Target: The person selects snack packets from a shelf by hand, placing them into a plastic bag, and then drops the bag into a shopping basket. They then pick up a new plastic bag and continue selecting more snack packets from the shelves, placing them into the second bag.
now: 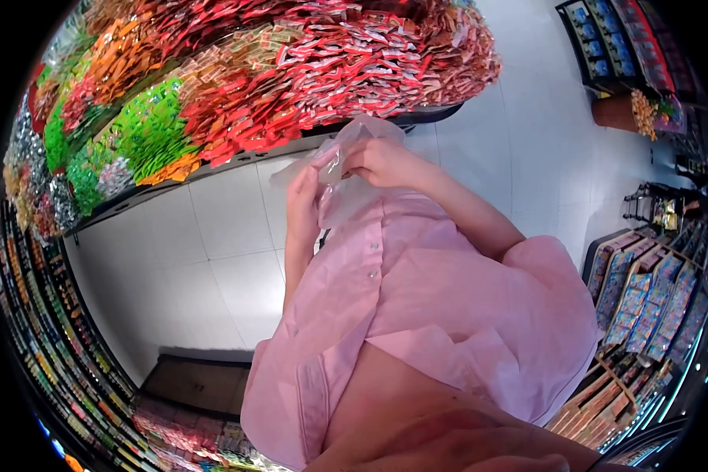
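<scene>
A thin, see-through plastic bag (380, 128) is between my two hands in front of my chest. My left hand (303, 191) pinches one side of it, with the fingers pointing up. Across from it, my right hand (381, 163) has its fingers curled against the film near the bag's upper part. The film hides some of the fingertips. Beyond the bag, the near edge of a display piled with red-wrapped packets (346, 71) lies close to my hands.
Green packets (151, 126) and orange ones (118, 59) fill the display's left part. Packed shelves (51, 315) curve along the left. Racks of boxed goods (645, 291) stand at the right, with a brown tub (617, 112) farther up. Pale floor tiles (189, 244) lie between.
</scene>
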A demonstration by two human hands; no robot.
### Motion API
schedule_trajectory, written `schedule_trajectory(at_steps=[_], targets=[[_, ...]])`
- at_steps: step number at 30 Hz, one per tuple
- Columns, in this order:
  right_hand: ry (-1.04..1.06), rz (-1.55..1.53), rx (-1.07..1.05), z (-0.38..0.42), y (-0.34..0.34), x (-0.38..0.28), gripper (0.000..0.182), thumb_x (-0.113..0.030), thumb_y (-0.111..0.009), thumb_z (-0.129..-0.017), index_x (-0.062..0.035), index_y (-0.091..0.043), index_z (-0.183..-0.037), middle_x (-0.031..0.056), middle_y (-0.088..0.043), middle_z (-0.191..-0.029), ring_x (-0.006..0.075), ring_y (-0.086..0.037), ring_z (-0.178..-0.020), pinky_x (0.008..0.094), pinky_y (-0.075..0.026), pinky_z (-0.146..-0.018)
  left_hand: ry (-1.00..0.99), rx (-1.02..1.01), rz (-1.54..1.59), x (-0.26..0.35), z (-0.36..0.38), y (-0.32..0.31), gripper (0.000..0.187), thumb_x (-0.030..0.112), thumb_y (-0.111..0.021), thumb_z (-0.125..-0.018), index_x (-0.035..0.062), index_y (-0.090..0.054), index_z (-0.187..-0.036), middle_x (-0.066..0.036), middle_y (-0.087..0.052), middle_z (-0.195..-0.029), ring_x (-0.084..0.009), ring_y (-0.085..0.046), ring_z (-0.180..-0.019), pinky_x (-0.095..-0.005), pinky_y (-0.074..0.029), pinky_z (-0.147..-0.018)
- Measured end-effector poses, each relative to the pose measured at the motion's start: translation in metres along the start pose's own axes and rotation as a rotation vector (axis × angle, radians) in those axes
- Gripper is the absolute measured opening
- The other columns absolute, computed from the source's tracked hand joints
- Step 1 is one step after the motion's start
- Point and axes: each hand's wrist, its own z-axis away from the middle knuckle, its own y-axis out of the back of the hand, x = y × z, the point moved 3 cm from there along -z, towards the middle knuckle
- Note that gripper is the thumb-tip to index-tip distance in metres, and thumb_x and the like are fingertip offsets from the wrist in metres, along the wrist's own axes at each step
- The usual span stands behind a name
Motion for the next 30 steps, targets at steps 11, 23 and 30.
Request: schedule_trajectory(at_steps=[11,23,30], targets=[[-0.008,-0.046,0.064,0.004,-0.015,0.003,0.021,-0.006,-0.065,-0.085,-0.0044,-0.073,-0.105,0.0115,-0.072,-0.103,0.0324,-0.068,-0.098,0.0432,-0.053,-0.088,-0.006,0.038,0.107,-0.015,-0.001,0.016,0.057,0.039,-0.039,-0.11,-0.0052,-0.051,-0.143,0.007,-0.031,-0.048,-0.0045,-0.027,-0.039,-0.0234,-0.021,-0.043],[-0.131,0.119,0.426,0.02,0.094,0.061,0.017,-0.019,-0.07,-0.09,-0.0038,-0.074,-0.096,0.0113,-0.072,-0.087,0.0293,-0.07,-0.08,0.038,-0.055,-0.071,-0.157,0.147,0.163,-0.017,-0.006,0.024,0.057,0.041,-0.038,-0.11,-0.0024,-0.051,-0.145,0.008,-0.039,-0.049,-0.0032,-0.029,-0.039,-0.022,-0.024,-0.044],[-0.403,0.061,0.723,0.043,0.151,0.127,0.02,-0.023,-0.069,-0.09,-0.0042,-0.074,-0.092,0.0131,-0.073,-0.08,0.03,-0.072,-0.074,0.0392,-0.056,-0.069,-0.189,0.249,0.131,-0.017,-0.006,0.009,0.056,0.04,-0.037,-0.11,-0.002,-0.053,-0.144,0.009,-0.032,-0.046,-0.0036,-0.026,-0.038,-0.0221,-0.025,-0.044]])
